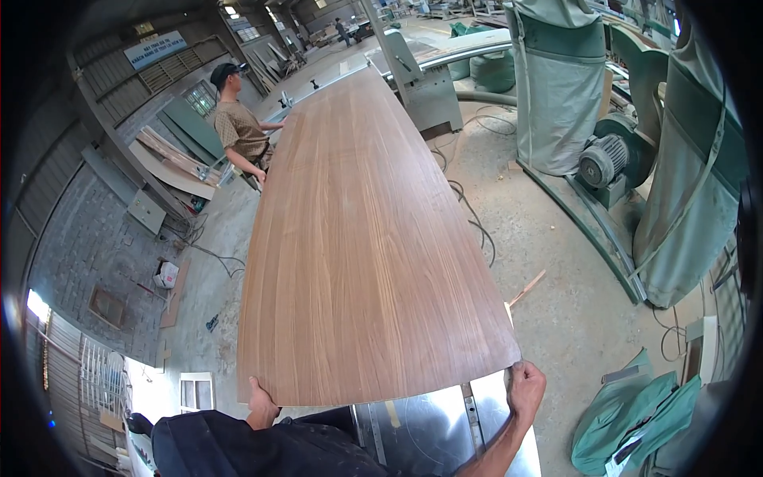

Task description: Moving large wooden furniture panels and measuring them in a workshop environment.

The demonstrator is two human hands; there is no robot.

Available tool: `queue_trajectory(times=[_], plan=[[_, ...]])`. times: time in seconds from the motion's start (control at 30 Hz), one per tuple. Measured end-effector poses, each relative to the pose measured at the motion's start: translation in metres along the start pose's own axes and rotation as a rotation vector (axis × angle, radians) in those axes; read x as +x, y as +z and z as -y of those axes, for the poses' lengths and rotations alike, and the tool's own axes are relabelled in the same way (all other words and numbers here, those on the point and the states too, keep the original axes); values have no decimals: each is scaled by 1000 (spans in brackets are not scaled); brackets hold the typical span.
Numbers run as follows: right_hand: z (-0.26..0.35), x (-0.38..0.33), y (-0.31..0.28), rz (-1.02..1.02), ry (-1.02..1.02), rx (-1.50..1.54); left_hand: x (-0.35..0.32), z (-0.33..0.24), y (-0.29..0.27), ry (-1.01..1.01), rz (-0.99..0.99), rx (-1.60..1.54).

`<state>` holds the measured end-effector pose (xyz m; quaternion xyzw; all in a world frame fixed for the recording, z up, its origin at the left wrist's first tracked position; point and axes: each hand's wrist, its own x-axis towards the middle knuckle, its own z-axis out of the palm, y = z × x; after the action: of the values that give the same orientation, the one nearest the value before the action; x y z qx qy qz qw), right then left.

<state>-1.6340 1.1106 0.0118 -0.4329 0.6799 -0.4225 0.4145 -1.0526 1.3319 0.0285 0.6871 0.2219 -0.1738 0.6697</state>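
A long wood-grain panel [358, 238] stretches away from me, brown with lengthwise streaks. At its near left corner, my left hand [261, 404] is closed on the edge, thumb on top and the other fingers hidden underneath. My right hand [526, 389] grips the near right corner with curled fingers. Beneath the near end shows a shiny metal machine table [417, 429] with a slotted strip. Along the panel's far left side stands a co-worker [238, 119] in a patterned brown shirt and dark cap, hands close to the panel's edge.
A grey machine [425, 91] stands beyond the panel's right side. Dust-collector bags [560, 103] and a motor [606, 159] are farther right. Cables [477, 219] run along the floor. A green cloth bag [632, 413] lies near right; a white frame [197, 391] is near left.
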Motion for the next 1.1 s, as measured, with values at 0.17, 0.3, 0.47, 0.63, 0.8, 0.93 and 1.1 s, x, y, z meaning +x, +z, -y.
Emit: queue_trajectory(times=[0.17, 0.3, 0.47, 0.63, 0.8, 0.93, 1.1], plan=[[8, -1, 2, -88, 65, -170, -23, -1, 10, -8, 49, -39], [14, 1, 2, -114, 90, -301, -21, -3, 3, -14, 37, -18], [-1, 0, 4, -23, 22, 87, -9, 1, 5, 55, -194, 140], [-3, 5, 5, 100, -82, 165, -6, 4, -17, 60, -12, 196], [-23, 21, 0, 80, -37, 131, 25, -2, -67, -49, 265, 256], [3, 9, 2, 40, 39, 171, 23, -21, -78, 76, -87, 345], [11, 14, -6, 42, 166, 150, 72, -44, -94, 235, 284, 409]])
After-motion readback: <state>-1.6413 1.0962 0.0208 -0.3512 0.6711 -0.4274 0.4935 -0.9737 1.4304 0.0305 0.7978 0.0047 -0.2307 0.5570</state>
